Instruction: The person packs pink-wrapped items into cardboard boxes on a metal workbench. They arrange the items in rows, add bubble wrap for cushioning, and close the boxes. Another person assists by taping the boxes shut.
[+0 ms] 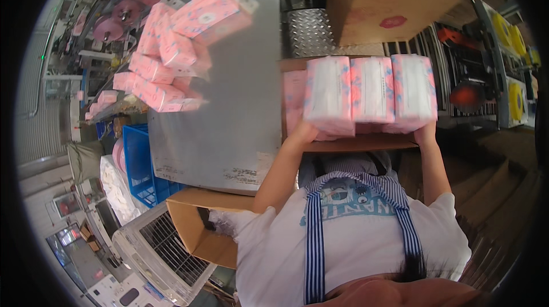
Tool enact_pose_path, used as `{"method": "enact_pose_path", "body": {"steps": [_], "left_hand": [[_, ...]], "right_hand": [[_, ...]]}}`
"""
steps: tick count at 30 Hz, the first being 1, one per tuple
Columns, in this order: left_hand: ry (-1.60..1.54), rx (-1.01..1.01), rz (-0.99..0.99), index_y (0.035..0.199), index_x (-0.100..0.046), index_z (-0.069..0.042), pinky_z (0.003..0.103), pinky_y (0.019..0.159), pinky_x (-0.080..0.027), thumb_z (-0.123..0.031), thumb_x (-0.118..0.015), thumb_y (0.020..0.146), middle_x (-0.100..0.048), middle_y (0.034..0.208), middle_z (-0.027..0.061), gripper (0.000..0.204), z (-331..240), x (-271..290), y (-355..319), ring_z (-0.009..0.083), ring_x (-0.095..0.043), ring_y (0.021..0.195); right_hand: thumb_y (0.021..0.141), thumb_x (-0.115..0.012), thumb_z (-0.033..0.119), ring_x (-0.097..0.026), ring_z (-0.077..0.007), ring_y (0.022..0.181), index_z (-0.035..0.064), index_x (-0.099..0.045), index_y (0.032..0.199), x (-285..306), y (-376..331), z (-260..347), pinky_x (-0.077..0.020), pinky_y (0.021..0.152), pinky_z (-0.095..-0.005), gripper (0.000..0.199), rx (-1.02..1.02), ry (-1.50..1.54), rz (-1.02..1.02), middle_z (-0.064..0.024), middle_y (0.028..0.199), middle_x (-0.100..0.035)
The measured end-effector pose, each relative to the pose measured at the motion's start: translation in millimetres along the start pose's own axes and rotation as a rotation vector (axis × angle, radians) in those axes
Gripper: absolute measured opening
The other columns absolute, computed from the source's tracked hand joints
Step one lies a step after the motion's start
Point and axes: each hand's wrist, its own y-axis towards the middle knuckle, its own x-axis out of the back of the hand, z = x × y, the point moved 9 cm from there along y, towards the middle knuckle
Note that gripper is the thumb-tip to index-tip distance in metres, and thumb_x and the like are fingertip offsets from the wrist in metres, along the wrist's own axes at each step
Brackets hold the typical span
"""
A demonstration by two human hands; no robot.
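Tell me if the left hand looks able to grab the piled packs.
Probably not: the left hand is busy with the row of packs, and the piled packs lie across the metal table.

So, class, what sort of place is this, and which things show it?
Probably a factory packing area: pink packs heaped on a metal table, a tall cardboard box, and pink rolls on machinery at the left.
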Motion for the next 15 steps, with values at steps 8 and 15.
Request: {"method": "enact_pose_path", "body": {"steps": [8,15], "left_hand": [[1.707,-0.185,-0.059,0.12,-0.053,-0.003,0.044,0.08,-0.049,-0.045,-0.057,0.085,-0.06,0.111,0.0187,0.054,44,-20,43,0.0348,-0.06,0.097],[2.046,-0.035,0.078,0.101,-0.058,0.0,0.048,0.077,-0.049,-0.027,-0.056,0.081,-0.06,0.099,0.023,0.034,84,-67,33,0.0365,-0.06,0.091]], "right_hand": [[0.084,-0.062,0.027,-0.056,-0.0353,0.099,0.0005,-0.052,0.118,4,-5,0,-0.0469,0.084,-0.0381,0.043,0.614,-1.17,-0.281,-0.0182,0.112,-0.056],[0.075,-0.068,0.02,-0.054,-0.038,0.107,0.001,-0.051,0.113,3,94,-91,-0.0478,0.087,-0.0434,0.045,0.119,-1.474,0.109,-0.0225,0.116,-0.053]]}}
